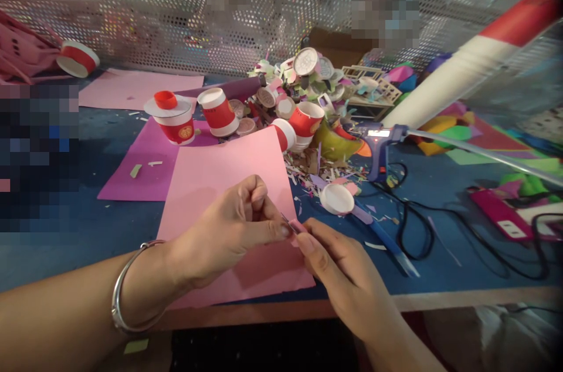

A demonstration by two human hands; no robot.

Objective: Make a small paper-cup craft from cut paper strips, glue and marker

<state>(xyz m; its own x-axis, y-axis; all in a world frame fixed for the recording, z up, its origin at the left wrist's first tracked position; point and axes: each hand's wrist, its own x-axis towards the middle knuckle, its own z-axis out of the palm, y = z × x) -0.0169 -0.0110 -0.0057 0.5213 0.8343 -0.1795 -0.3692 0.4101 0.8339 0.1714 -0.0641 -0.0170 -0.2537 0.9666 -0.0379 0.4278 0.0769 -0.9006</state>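
My left hand (229, 231) and my right hand (338, 269) meet over the near edge of the table, fingertips pinched together on a small pink paper piece (295, 225). A silver bangle (125, 290) circles my left wrist. Beneath both hands lies a light pink paper sheet (211, 175). A white round lid (336, 198) rests just beyond my right hand, beside a blue strip (389, 243).
Red and white paper cups (217, 111) and a heap of cut scraps (303, 75) crowd the middle. A blue glue gun (380, 146) with black cords (413, 225) stands to the right. A magenta sheet (145, 166) lies left. A perforated metal wall (185, 20) backs the blue table (53, 249).
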